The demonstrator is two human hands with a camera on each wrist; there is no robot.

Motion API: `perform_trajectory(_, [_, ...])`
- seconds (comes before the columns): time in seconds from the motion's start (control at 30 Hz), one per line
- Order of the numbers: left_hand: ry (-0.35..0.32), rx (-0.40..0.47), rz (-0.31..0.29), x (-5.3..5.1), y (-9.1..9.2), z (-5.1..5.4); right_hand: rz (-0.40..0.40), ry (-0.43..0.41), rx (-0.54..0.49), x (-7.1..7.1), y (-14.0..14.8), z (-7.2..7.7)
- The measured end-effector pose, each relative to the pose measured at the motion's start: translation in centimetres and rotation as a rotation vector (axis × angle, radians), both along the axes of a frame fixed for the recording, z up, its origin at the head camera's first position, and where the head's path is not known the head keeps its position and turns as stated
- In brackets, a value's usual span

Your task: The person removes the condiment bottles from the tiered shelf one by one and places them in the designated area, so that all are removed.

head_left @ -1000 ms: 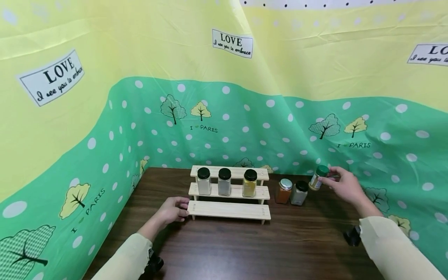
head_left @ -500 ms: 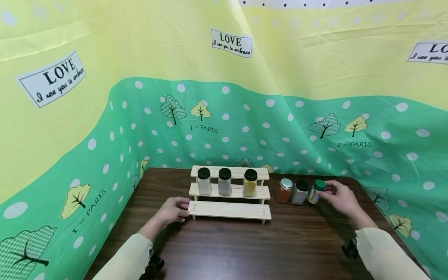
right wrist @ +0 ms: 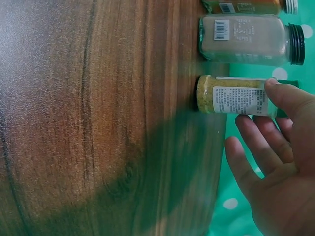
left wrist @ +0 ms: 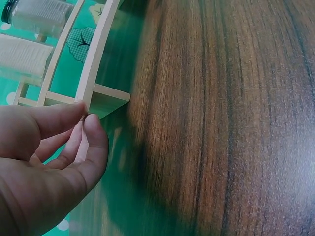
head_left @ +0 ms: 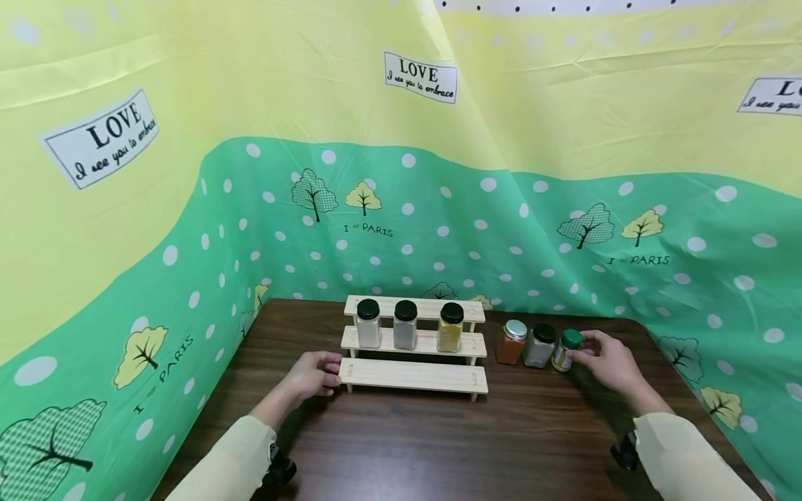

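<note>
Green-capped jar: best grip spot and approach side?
Probably the upper body of the green-capped jar, just under the cap, from the person's right. It stands upright, and its slim, rounded body suits a thumb opposite fingers. The black-lidded jar beside it crowds its left; the right, where the right hand is, offers more room.

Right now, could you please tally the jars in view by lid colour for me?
Black-lidded jars: 4
Silver-lidded jar: 1
Green-lidded jar: 1
Total: 6
</note>
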State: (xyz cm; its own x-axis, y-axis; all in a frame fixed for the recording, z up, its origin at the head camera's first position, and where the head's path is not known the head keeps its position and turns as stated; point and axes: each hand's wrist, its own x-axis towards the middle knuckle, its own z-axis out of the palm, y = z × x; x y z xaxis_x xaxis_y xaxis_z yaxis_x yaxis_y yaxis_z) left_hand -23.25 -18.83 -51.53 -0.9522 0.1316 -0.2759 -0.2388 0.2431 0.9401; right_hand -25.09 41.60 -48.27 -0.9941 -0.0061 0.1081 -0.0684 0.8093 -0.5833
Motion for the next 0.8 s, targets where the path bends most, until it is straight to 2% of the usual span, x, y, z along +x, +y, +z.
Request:
perform_trajectory(0.43, [-0.025,0.000,0.014,0.3,0.1,0.1,0.004,-0.005,-0.014,0.2,0.1,-0.6])
perform_trajectory(0.6, [-0.036,0.014,0.017,0.3,0.2,0.1,0.023,-0.043,-0.015,0.3,0.2,0.2])
perform_trajectory(0.8, [-0.045,0.036,0.018,0.0,0.0,0.2,0.048,-0.054,-0.006,0.0,-0.1,2.5])
